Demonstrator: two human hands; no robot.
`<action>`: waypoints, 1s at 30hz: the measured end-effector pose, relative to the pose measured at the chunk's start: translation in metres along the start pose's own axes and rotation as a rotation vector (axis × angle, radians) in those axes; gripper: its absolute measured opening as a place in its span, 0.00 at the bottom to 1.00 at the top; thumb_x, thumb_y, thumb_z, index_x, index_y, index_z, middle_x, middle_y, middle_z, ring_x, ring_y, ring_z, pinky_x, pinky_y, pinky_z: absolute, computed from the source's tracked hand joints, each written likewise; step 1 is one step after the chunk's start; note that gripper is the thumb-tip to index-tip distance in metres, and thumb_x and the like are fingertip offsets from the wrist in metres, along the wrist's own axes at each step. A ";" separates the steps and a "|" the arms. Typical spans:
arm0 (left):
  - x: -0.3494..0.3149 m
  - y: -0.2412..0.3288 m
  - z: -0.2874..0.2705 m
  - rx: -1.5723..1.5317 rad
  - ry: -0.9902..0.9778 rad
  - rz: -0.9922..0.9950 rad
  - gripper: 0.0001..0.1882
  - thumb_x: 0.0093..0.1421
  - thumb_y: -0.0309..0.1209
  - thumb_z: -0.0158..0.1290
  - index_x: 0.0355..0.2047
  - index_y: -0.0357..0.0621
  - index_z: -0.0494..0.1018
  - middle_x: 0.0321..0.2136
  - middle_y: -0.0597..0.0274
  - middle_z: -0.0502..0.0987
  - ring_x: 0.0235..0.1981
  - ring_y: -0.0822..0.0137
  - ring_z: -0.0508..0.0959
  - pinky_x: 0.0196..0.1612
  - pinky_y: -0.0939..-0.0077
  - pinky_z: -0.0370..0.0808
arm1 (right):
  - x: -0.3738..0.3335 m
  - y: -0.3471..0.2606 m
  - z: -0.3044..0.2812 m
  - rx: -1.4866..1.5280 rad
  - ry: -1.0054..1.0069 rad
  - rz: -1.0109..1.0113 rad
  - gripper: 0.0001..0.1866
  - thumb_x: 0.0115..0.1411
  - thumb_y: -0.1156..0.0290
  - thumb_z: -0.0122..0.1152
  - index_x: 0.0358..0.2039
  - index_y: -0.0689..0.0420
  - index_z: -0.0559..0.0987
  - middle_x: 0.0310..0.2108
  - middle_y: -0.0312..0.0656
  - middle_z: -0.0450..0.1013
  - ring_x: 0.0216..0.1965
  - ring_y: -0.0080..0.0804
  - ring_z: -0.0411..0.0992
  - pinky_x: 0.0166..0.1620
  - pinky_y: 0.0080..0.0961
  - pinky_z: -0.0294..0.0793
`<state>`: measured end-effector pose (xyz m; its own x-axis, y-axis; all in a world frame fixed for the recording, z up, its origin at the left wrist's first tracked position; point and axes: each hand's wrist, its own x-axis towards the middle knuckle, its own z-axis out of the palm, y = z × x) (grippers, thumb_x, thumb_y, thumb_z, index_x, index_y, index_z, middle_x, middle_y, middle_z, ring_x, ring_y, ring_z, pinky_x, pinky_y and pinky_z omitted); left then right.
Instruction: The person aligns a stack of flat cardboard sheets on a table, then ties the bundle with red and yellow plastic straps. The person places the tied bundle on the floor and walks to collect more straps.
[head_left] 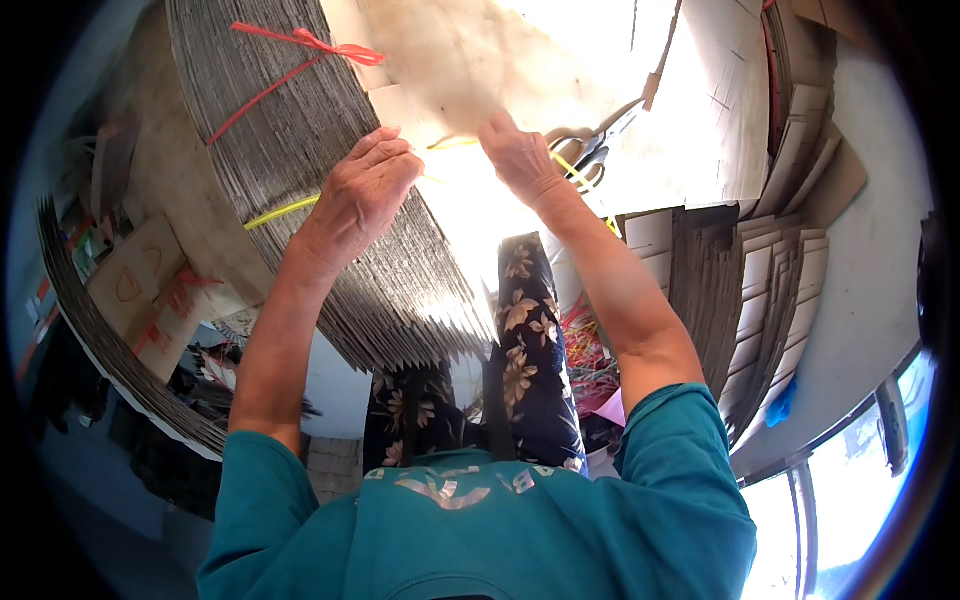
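A thick stack of grey-brown cardboard sheets (400, 270) stands on edge, running from the far left toward my lap. Red string (265, 92) ties its far part with a bow on top. Across its nearer part lies yellow string (282, 212), which passes under my left hand (365, 190). That hand's fingers are pinched together on the string at the stack's right side. To the right, over the brightly lit board, my right hand (518, 160) is closed on the yellow string too. A short length shows left of its fingers, and a tail trails past its wrist.
Black-handled scissors (590, 150) lie on the pale work surface (700, 130), just beyond my right wrist. More cardboard stacks (715, 290) stand at the right. Tangled coloured string (588, 350) hangs below the surface edge beside my knee. An opened carton (150, 280) sits at the left.
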<state>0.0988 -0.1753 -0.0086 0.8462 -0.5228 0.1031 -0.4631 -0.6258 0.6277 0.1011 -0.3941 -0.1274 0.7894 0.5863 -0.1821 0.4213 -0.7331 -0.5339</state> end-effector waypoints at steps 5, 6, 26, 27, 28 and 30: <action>0.001 0.003 0.001 0.014 0.025 -0.007 0.08 0.45 0.17 0.55 0.25 0.38 0.68 0.22 0.57 0.73 0.32 0.63 0.77 0.50 0.64 0.72 | 0.017 -0.006 -0.009 -0.046 -0.024 0.084 0.04 0.48 0.79 0.53 0.24 0.59 0.68 0.23 0.48 0.71 0.22 0.45 0.74 0.24 0.37 0.71; 0.001 0.004 0.002 0.012 0.036 -0.015 0.07 0.45 0.17 0.55 0.25 0.37 0.68 0.22 0.57 0.73 0.32 0.63 0.77 0.49 0.65 0.73 | 0.023 -0.001 -0.008 -0.035 0.005 0.086 0.04 0.47 0.80 0.53 0.24 0.59 0.68 0.21 0.48 0.71 0.22 0.45 0.74 0.24 0.37 0.71; 0.016 0.010 0.010 0.057 0.014 0.015 0.04 0.45 0.21 0.56 0.24 0.39 0.74 0.26 0.61 0.78 0.33 0.64 0.77 0.43 0.72 0.73 | 0.051 -0.056 -0.207 0.511 -0.620 -0.165 0.05 0.49 0.77 0.59 0.19 0.63 0.76 0.13 0.38 0.67 0.17 0.26 0.66 0.26 0.26 0.66; 0.020 0.014 0.012 0.059 0.000 0.013 0.04 0.45 0.21 0.55 0.25 0.39 0.75 0.26 0.61 0.79 0.33 0.64 0.76 0.42 0.73 0.74 | 0.050 -0.056 -0.211 0.426 -0.383 -0.303 0.04 0.48 0.77 0.60 0.19 0.62 0.76 0.16 0.39 0.69 0.19 0.28 0.68 0.27 0.27 0.68; 0.023 0.016 0.014 0.061 -0.015 0.011 0.04 0.45 0.21 0.55 0.25 0.39 0.75 0.27 0.62 0.79 0.33 0.64 0.76 0.41 0.73 0.74 | 0.049 -0.056 -0.215 0.334 -0.144 -0.436 0.04 0.48 0.76 0.61 0.20 0.61 0.75 0.19 0.41 0.71 0.22 0.30 0.71 0.29 0.29 0.70; 0.021 0.020 0.014 0.098 0.008 -0.073 0.05 0.46 0.20 0.55 0.25 0.38 0.75 0.28 0.61 0.79 0.32 0.64 0.76 0.38 0.74 0.74 | 0.062 -0.065 -0.234 0.041 0.056 -0.571 0.04 0.47 0.75 0.60 0.25 0.58 0.75 0.27 0.41 0.71 0.29 0.36 0.72 0.32 0.31 0.71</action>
<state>0.1040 -0.2065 -0.0046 0.8804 -0.4696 0.0659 -0.4233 -0.7155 0.5557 0.2271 -0.3902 0.0890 0.4647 0.8652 0.1882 0.7711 -0.2910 -0.5663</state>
